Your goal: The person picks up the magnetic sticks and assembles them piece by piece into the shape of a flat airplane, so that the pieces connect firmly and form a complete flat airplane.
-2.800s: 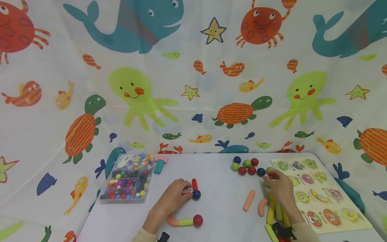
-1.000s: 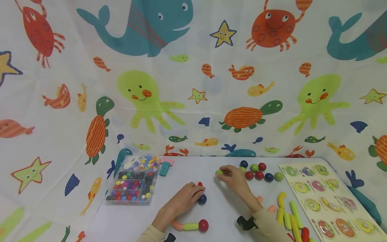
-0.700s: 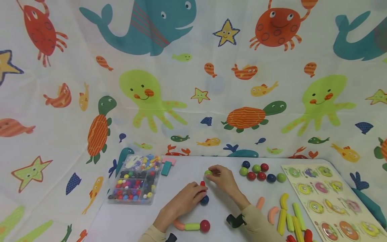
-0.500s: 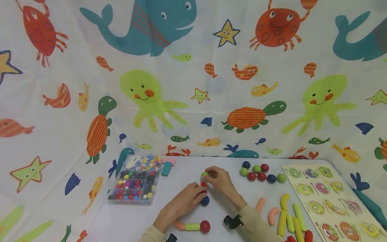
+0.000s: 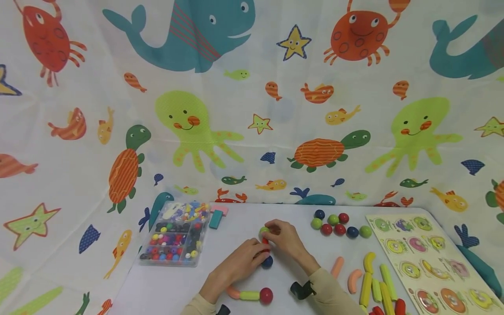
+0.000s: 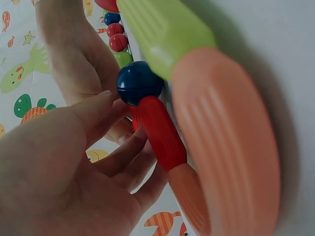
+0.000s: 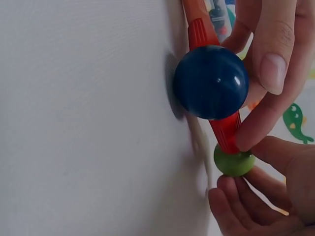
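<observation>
My right hand (image 5: pixel 289 238) pinches a green ball (image 7: pixel 234 163) between thumb and fingers, at the far end of a short red rod (image 7: pixel 225 132). That rod runs from a dark blue ball (image 5: pixel 267 262). My left hand (image 5: pixel 241 259) steadies the joint, its fingers around the red rod beside the blue ball. In the left wrist view a second red rod (image 6: pixel 161 132) leads from the blue ball to an orange rod (image 6: pixel 189 194). A curved orange rod (image 5: pixel 233 292), a light green rod (image 5: pixel 250 295) and a red ball (image 5: pixel 266 296) join in a row nearer me.
Several red, blue and green balls (image 5: pixel 339 229) lie at the back right. Yellow, green, orange and red rods (image 5: pixel 366 288) lie at front right beside a picture board (image 5: pixel 409 230). A clear bead box (image 5: pixel 189 263) and a teal block (image 5: pixel 215 219) stand at left.
My right hand has carried the green ball left from the ball group and brought it down onto the red rod's end. My left hand has stayed by the blue ball.
</observation>
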Available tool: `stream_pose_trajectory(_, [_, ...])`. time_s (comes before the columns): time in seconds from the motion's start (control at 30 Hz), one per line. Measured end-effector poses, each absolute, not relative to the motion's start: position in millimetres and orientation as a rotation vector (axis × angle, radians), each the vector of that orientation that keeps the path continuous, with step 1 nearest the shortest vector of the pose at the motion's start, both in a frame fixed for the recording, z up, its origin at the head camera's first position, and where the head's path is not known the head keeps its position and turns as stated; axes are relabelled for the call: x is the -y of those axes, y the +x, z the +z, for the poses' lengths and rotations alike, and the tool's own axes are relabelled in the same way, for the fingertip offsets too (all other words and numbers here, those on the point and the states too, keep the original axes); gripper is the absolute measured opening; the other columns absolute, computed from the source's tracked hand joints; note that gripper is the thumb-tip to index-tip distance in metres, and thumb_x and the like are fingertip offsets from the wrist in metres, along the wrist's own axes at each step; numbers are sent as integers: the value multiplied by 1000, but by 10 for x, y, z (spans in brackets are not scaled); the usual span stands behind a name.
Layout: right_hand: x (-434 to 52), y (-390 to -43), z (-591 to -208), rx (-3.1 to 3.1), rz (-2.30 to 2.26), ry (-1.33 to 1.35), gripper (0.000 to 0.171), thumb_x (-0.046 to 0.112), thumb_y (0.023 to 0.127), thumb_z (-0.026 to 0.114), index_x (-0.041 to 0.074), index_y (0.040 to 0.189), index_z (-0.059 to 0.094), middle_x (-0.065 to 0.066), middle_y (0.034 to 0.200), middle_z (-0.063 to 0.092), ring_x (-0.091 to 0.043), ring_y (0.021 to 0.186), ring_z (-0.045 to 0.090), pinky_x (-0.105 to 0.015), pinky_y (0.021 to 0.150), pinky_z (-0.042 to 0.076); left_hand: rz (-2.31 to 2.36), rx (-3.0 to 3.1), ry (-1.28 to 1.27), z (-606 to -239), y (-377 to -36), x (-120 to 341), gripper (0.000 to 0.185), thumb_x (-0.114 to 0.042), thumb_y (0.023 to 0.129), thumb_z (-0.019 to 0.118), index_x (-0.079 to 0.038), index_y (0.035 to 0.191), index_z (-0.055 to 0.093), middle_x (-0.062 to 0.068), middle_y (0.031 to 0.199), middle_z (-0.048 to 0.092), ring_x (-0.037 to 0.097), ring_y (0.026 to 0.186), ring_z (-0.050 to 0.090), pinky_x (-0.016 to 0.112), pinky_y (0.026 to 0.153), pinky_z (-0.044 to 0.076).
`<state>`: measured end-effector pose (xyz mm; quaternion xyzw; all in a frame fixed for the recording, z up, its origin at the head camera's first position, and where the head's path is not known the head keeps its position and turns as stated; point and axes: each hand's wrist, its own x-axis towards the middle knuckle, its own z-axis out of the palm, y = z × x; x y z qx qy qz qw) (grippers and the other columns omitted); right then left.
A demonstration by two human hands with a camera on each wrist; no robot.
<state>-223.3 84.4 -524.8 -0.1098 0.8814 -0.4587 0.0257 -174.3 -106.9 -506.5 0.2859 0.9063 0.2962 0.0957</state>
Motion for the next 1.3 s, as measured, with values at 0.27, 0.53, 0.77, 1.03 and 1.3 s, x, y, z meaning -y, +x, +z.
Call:
stream_pose_trajectory(0.27, [-944,-2202,-5242,-2727,-1392,-339,35,30,94,73,9,121,70,-5,115,73,-24,107,68,-41,90,58,907,-2666,857,-5099,-1719,1085,35,-31,102,61,-21,136,65,-8,108,60,3,91,49,21,82,46])
stream_pose_trajectory(0.53, [-1279,-2167,-5115,-2824,-1428,-215,25,22,93,74,11,115,73,-1,108,74,-20,101,70,-39,89,58,940,-2639,791,-5118,-1707,1108,39,-39,101,62,-25,137,64,-9,108,59,4,93,50,22,84,49])
stream_pose_trajectory(0.77, [-1927,-2062,-5019,-2915,-1329,-31,25,21,95,72,14,118,72,-1,113,73,-19,103,68,-42,94,56,961,-2611,780,-5103,-1685,1109,40,-39,100,63,-24,137,64,-8,109,59,5,95,50,23,85,50])
stream_pose_trajectory(1.03, [-2635,-1808,-4976,-2981,-1279,60,27,19,101,63,10,126,68,-9,120,71,-27,110,65,-44,96,55,979,-2598,743,-5118,-1678,1119,41,-42,99,63,-23,136,64,-9,105,57,6,92,49,21,77,47])
stream_pose_trajectory(1.3, [-3114,-1580,-5034,-2991,-1167,129,33,1,99,51,5,127,66,-18,125,68,-35,115,64,-52,98,52,969,-2610,715,-5123,-1673,1114,44,-44,100,63,-23,138,63,-9,110,59,6,93,50,22,80,48])
